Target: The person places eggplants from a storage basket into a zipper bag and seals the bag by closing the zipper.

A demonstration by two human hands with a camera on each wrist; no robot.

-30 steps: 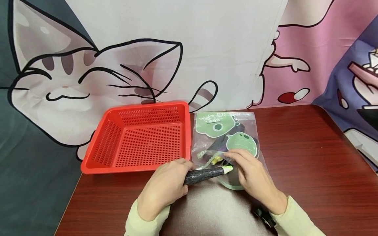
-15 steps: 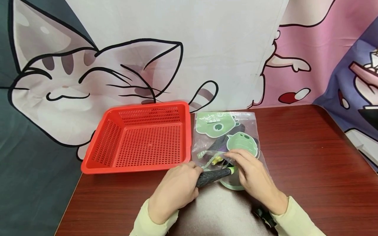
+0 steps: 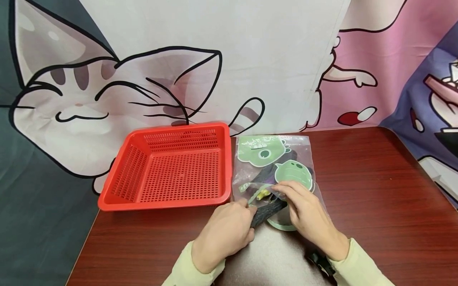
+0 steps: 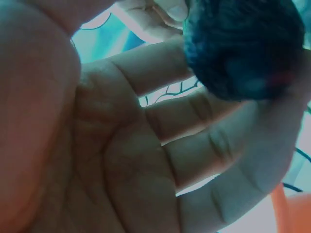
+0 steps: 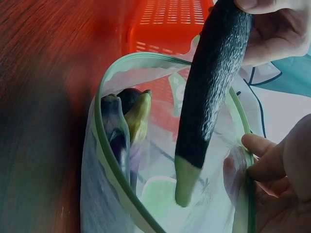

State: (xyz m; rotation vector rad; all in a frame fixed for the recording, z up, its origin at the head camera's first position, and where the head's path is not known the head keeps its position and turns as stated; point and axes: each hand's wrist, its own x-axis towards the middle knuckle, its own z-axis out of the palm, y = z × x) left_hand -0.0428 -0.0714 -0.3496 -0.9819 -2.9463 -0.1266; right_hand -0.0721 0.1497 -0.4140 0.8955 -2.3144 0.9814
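Note:
In the head view my left hand (image 3: 225, 230) grips a dark, rough-skinned cucumber (image 3: 267, 211) by one end. Its pale green tip points down inside the mouth of a clear zip bag (image 3: 264, 154) with green cartoon prints, as the right wrist view shows. My right hand (image 3: 311, 216) pinches the bag's green zip edge (image 5: 251, 189) and holds the mouth apart. Deeper in the bag lie a purple eggplant (image 5: 116, 126), a yellow-green piece (image 5: 138, 116) and a dark rounded thing (image 5: 128, 99). The left wrist view shows curled fingers (image 4: 194, 141) beneath the cucumber's blunt end.
A red perforated basket (image 3: 164, 204) stands on the reddish-brown table (image 3: 375, 190), left of the bag and close beside it. Behind the table hangs a cartoon-printed cloth (image 3: 272, 59). A black device (image 3: 320, 262) is by my right wrist.
My left hand has moved right, carrying the cucumber's pale tip from outside the bag's mouth to inside it. The right hand and the bag have hardly moved.

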